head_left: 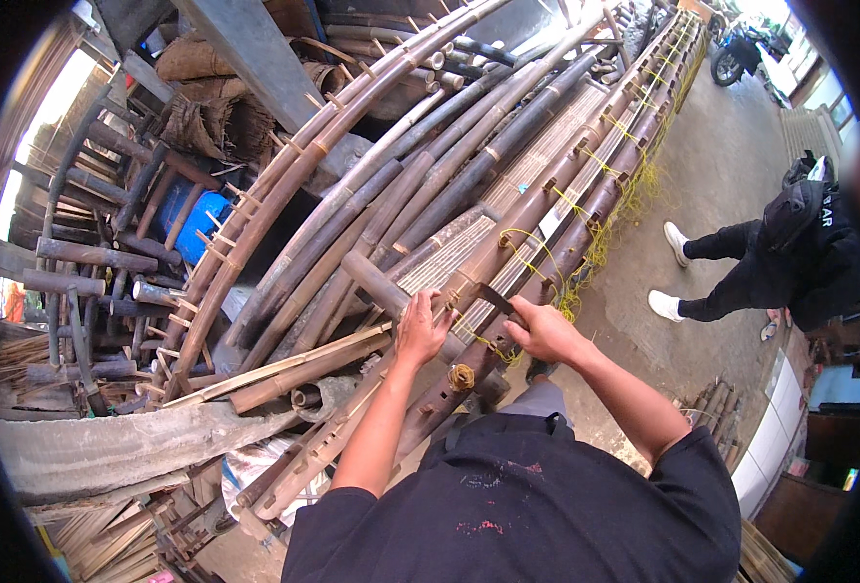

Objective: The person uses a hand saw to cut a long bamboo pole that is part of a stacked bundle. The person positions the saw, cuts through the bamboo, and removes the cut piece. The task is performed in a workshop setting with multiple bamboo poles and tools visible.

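Note:
My right hand is closed round the handle of a knife with a dark, flat blade. The blade lies across a long brown bamboo pole. Against the near part of that pole, my left hand is closed, its fingers by a small light peg that sticks up. A second notched bamboo pole runs alongside. Yellow cord is tied across both poles at several spots, with loose ends hanging on the right. Below my hands sits a light bamboo knot or plug on the second pole.
Several loose bamboo poles are piled to the left, beside a curved pole with pegs. A blue drum stands behind bamboo frames. On the right, a person in black stands on the concrete floor. A motorcycle is parked far back.

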A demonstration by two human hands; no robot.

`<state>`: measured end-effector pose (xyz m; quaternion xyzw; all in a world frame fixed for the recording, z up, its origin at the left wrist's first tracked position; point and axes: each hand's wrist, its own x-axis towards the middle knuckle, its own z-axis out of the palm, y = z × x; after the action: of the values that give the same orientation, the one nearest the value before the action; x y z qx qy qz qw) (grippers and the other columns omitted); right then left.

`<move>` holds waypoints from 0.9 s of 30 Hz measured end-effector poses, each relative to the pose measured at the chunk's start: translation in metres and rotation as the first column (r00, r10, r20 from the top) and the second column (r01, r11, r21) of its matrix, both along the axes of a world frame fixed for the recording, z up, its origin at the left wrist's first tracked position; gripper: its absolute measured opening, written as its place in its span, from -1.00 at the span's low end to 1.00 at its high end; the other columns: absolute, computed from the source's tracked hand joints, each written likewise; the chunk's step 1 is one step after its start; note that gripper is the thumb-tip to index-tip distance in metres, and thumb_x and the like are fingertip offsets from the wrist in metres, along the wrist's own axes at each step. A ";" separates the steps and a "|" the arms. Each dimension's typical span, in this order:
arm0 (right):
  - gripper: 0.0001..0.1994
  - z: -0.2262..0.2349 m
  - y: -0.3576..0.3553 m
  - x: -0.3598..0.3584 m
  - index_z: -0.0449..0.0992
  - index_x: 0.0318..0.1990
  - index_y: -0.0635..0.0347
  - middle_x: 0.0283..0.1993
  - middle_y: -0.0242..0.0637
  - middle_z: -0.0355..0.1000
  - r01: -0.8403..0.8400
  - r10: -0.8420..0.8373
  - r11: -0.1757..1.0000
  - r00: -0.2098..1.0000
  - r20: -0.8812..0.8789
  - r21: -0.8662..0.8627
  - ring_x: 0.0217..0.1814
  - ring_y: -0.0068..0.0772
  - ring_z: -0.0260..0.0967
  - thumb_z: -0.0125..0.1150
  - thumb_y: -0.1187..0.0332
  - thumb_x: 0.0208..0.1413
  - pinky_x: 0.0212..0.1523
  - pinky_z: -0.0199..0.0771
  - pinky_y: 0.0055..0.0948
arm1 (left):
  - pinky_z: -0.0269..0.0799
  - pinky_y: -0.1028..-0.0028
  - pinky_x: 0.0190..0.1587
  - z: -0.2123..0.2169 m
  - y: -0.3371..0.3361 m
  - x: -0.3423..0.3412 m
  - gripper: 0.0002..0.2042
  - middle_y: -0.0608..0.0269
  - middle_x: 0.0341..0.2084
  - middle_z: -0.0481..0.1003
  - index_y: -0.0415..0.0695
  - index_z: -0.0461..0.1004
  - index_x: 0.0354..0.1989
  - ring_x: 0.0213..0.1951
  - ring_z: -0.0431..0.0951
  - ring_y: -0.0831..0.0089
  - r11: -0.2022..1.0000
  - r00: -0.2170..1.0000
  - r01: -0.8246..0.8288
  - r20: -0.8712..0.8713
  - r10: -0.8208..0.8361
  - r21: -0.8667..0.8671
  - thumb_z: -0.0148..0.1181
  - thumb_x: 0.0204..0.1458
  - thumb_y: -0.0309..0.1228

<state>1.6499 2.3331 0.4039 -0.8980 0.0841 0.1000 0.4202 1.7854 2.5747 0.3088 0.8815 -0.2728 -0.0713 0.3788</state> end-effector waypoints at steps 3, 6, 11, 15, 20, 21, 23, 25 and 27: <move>-0.71 0.009 0.014 0.000 0.37 0.01 0.20 -0.23 0.19 0.60 -0.032 0.042 0.992 0.996 0.078 -0.124 -0.10 0.40 0.55 0.21 0.22 0.32 -0.09 0.53 0.26 | 0.45 0.05 0.12 0.000 -0.002 0.000 -0.60 0.07 0.01 0.50 -0.08 0.43 0.09 0.12 0.53 0.00 1.000 1.000 0.005 -0.015 -0.005 0.004 0.34 0.24 -0.11; -0.71 0.011 0.022 0.001 0.37 -0.02 0.20 -0.26 0.19 0.58 -0.035 0.054 0.979 0.995 0.087 -0.202 -0.13 0.41 0.55 0.22 0.21 0.32 -0.11 0.52 0.26 | 0.45 0.06 0.10 0.005 -0.004 -0.003 -0.61 0.07 -0.01 0.52 -0.07 0.44 0.07 0.08 0.54 -0.01 0.999 1.000 0.026 -0.011 -0.026 0.027 0.35 0.23 -0.10; -0.71 0.016 0.033 0.008 0.37 -0.04 0.21 -0.26 0.16 0.57 -0.043 0.055 0.972 0.997 0.045 -0.229 -0.15 0.40 0.54 0.22 0.20 0.32 -0.13 0.51 0.25 | 0.46 0.06 0.07 -0.001 -0.002 0.000 -0.61 0.07 -0.08 0.53 -0.08 0.45 0.03 0.02 0.57 -0.01 0.999 0.998 0.041 0.039 -0.040 -0.030 0.37 0.22 -0.11; -0.73 0.011 0.038 0.008 0.37 -0.02 0.19 -0.26 0.18 0.57 -0.035 0.049 0.968 0.997 0.054 -0.248 -0.17 0.41 0.55 0.21 0.21 0.33 -0.15 0.52 0.27 | 0.48 0.06 0.10 -0.001 0.001 0.001 -0.56 0.00 -0.01 0.56 -0.13 0.46 0.09 0.06 0.59 -0.05 0.999 1.000 0.021 0.004 -0.021 -0.026 0.37 0.22 -0.10; -0.75 0.010 0.046 0.007 0.40 0.01 0.15 -0.29 0.18 0.59 -0.003 0.038 0.947 0.994 0.102 -0.322 -0.21 0.35 0.61 0.19 0.26 0.30 -0.21 0.61 0.26 | 0.46 0.08 0.24 -0.009 0.002 0.009 -0.40 -0.16 0.22 0.53 -0.21 0.44 0.33 0.22 0.54 -0.17 0.997 0.999 0.032 0.014 -0.033 0.068 0.31 0.25 -0.06; -0.75 0.003 0.048 0.007 0.41 0.01 0.15 -0.29 0.16 0.60 -0.030 0.057 0.941 0.996 0.069 -0.338 -0.21 0.32 0.62 0.19 0.27 0.29 -0.24 0.63 0.23 | 0.45 0.09 0.26 -0.011 0.004 0.009 -0.39 -0.17 0.24 0.51 -0.22 0.43 0.35 0.24 0.52 -0.16 0.995 0.999 0.038 0.011 -0.039 0.088 0.30 0.25 -0.07; -0.75 -0.013 0.043 0.004 0.42 0.02 0.15 -0.30 0.13 0.61 -0.038 0.040 0.922 0.999 -0.003 -0.386 -0.23 0.27 0.65 0.19 0.31 0.26 -0.29 0.66 0.18 | 0.43 0.10 0.30 -0.016 -0.002 0.007 -0.35 -0.19 0.28 0.48 -0.22 0.39 0.41 0.28 0.50 -0.13 0.989 0.995 0.101 0.006 -0.102 0.106 0.30 0.24 -0.09; -0.77 0.010 0.042 0.004 0.42 0.03 0.16 -0.30 0.06 0.62 -0.126 0.084 0.917 0.988 -0.126 -0.380 -0.23 0.22 0.67 0.13 0.36 0.27 -0.30 0.69 0.13 | 0.42 0.13 0.34 -0.008 -0.006 -0.001 -0.38 -0.14 0.31 0.48 -0.18 0.39 0.43 0.31 0.49 -0.08 0.989 0.990 0.113 -0.091 -0.104 0.098 0.26 0.25 -0.14; -0.80 0.011 0.046 0.018 0.40 0.03 0.19 -0.32 0.08 0.61 -0.185 0.178 0.906 0.983 -0.055 -0.381 -0.21 0.20 0.67 0.07 0.40 0.30 -0.28 0.68 0.14 | 0.44 0.11 0.30 -0.014 0.005 0.003 -0.37 -0.17 0.29 0.49 -0.23 0.43 0.38 0.29 0.51 -0.10 0.990 0.995 0.036 -0.098 -0.023 0.134 0.27 0.25 -0.07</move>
<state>1.6684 2.3793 0.4150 -0.9657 0.0222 0.1290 0.2242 1.7880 2.5794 0.2947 0.8966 -0.2618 -0.1374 0.3297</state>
